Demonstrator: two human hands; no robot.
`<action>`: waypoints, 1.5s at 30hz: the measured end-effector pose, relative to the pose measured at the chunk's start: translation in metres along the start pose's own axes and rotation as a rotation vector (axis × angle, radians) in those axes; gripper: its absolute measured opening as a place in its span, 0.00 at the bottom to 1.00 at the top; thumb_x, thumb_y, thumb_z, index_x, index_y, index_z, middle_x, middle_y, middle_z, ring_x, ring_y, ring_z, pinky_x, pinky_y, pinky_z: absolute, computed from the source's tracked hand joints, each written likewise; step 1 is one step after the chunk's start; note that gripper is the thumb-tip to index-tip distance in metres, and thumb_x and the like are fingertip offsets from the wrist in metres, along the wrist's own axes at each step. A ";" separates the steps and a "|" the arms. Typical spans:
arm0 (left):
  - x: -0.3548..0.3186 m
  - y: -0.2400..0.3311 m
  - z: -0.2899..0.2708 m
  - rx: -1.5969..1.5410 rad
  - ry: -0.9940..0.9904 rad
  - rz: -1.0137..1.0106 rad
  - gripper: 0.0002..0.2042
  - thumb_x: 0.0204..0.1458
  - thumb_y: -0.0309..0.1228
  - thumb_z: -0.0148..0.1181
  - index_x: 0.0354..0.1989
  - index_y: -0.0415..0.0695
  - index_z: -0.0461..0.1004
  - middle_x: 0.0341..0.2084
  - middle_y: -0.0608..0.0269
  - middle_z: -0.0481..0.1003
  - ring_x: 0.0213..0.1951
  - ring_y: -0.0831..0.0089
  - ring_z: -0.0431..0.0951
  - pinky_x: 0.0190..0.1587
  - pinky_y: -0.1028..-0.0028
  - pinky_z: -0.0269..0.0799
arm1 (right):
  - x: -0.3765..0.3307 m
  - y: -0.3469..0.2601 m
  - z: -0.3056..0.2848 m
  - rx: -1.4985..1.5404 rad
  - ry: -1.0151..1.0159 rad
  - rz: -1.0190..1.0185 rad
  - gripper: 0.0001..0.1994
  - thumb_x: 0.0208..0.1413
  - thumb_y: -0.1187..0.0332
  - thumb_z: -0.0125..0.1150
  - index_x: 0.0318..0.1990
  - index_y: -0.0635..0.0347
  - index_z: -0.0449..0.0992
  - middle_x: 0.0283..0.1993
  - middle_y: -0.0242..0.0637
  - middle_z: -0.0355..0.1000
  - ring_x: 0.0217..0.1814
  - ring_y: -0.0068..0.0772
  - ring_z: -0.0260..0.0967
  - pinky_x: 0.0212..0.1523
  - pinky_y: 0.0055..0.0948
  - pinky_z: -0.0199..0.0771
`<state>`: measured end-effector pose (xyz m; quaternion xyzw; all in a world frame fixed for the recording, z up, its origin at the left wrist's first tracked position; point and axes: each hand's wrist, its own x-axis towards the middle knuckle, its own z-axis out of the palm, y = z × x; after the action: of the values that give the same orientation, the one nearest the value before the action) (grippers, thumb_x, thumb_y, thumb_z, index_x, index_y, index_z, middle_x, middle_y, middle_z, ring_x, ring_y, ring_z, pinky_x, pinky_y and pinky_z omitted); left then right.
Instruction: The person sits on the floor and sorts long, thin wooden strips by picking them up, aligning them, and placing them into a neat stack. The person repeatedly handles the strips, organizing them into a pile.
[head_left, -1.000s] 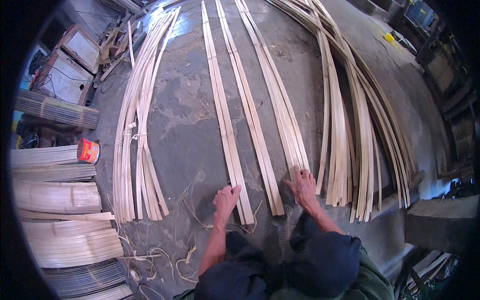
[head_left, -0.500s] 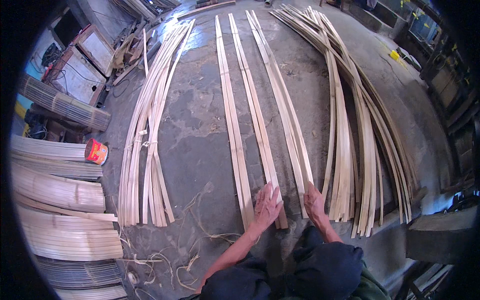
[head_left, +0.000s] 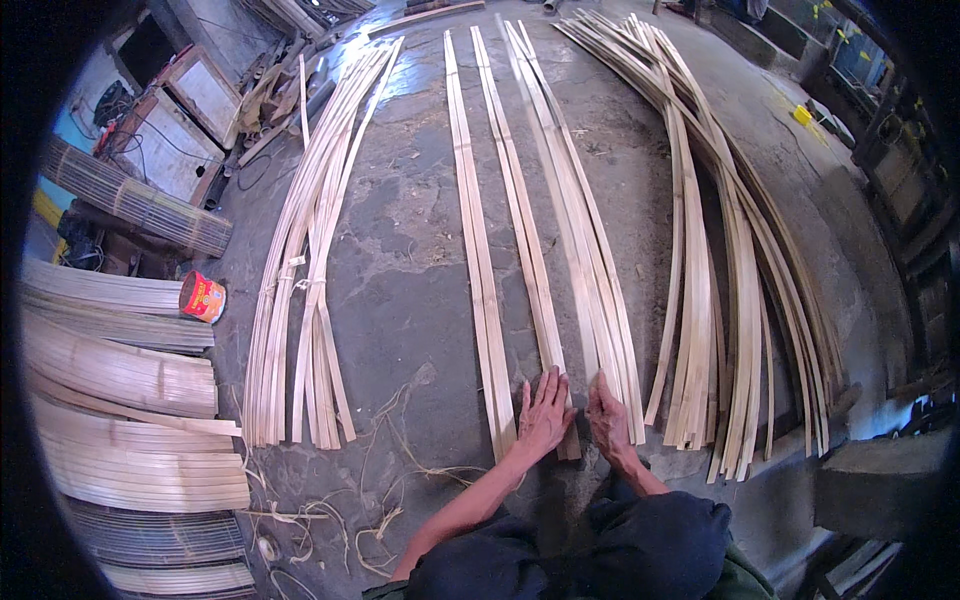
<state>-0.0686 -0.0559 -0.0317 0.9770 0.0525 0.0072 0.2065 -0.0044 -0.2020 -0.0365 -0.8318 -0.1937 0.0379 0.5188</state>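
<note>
— So, how many bamboo strip groups [head_left: 530, 250] do you count?
— Five on the concrete floor [head_left: 400, 260]. Your left hand [head_left: 545, 415] and right hand [head_left: 608, 418] press flat, fingers spread, on the middle strips' near ends.

The long pale bamboo strips [head_left: 535, 260] looked smooth and matt (dry, woody), lying on a rough, mottled grey concrete floor [head_left: 400, 260] with faint sheen.
</note>
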 end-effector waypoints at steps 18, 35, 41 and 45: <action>0.000 -0.004 0.004 -0.017 0.013 -0.002 0.31 0.57 0.35 0.51 0.69 0.40 0.52 0.71 0.55 0.48 0.72 0.61 0.46 0.70 0.49 0.37 | -0.010 0.009 0.008 0.008 -0.165 0.187 0.24 0.67 0.66 0.49 0.69 0.56 0.57 0.37 0.42 0.75 0.31 0.29 0.71 0.35 0.28 0.74; 0.001 -0.005 0.002 -0.082 0.045 -0.009 0.31 0.57 0.37 0.52 0.68 0.38 0.54 0.70 0.52 0.49 0.71 0.58 0.47 0.70 0.51 0.40 | -0.002 -0.012 -0.002 0.157 -0.233 0.465 0.25 0.67 0.64 0.50 0.70 0.47 0.57 0.23 0.27 0.65 0.22 0.17 0.60 0.23 0.22 0.67; 0.002 -0.004 -0.001 -0.075 0.070 0.019 0.29 0.57 0.37 0.53 0.65 0.36 0.58 0.68 0.49 0.52 0.70 0.57 0.50 0.70 0.52 0.43 | -0.009 0.013 0.007 0.051 -0.209 0.369 0.24 0.66 0.65 0.50 0.69 0.51 0.58 0.22 0.30 0.66 0.22 0.19 0.62 0.24 0.23 0.68; 0.000 -0.003 -0.001 -0.088 0.091 0.009 0.29 0.57 0.37 0.54 0.64 0.36 0.59 0.68 0.48 0.53 0.70 0.58 0.50 0.70 0.53 0.43 | -0.009 0.011 0.004 -0.083 -0.231 0.282 0.24 0.65 0.65 0.52 0.68 0.54 0.60 0.23 0.36 0.68 0.22 0.23 0.64 0.25 0.26 0.69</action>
<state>-0.0693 -0.0530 -0.0324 0.9658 0.0572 0.0547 0.2467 -0.0108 -0.2057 -0.0491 -0.8614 -0.1350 0.1974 0.4480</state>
